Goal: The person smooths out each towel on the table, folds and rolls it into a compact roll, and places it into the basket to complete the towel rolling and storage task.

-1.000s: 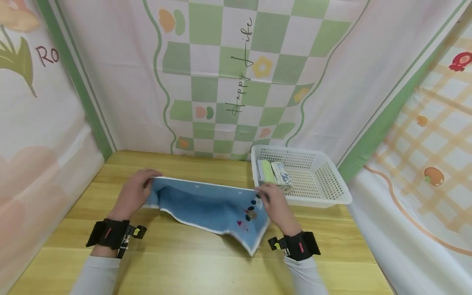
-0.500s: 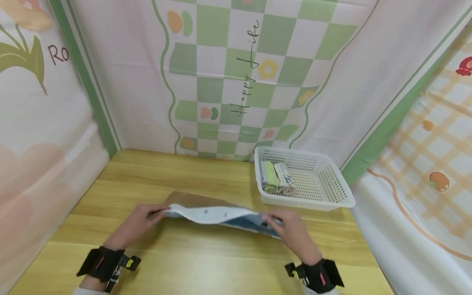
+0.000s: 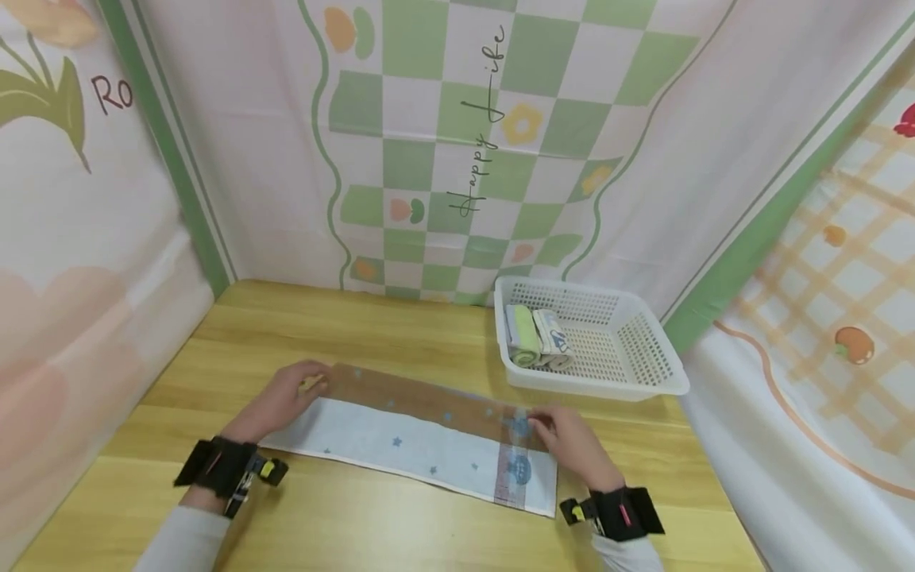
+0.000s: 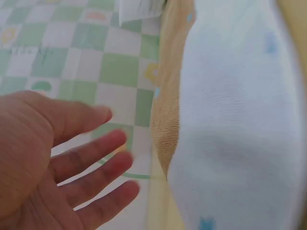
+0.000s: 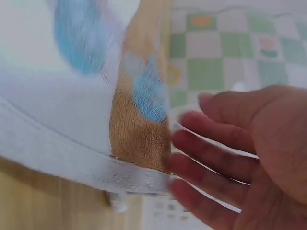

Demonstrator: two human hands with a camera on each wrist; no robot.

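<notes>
A thin towel [image 3: 429, 445] lies lengthwise across the table, its near part white with small blue stars and its far strip brown. Printed blue shapes mark its right end, also seen on the towel [image 5: 86, 38] in the right wrist view. My left hand [image 3: 289, 395] is at the far left corner, and in the left wrist view the fingers of this hand [image 4: 53, 163] are spread apart from the cloth. By the right end is my right hand [image 3: 572, 445]. In the right wrist view this hand [image 5: 249, 148] has extended fingers close beside the brown edge; contact is unclear.
A white perforated plastic basket [image 3: 646, 389] stands at the back right of the wooden table [image 3: 307, 524]. Rolled cloths [image 3: 524, 338] sit in its left side, one green and one whitish. Patterned fabric [image 3: 407, 167] hangs behind the table and along both sides.
The towel was held up blue side showing, then brought down toward me. Now it lies flatter with white and brown showing. Both hands have let go of its edge.
</notes>
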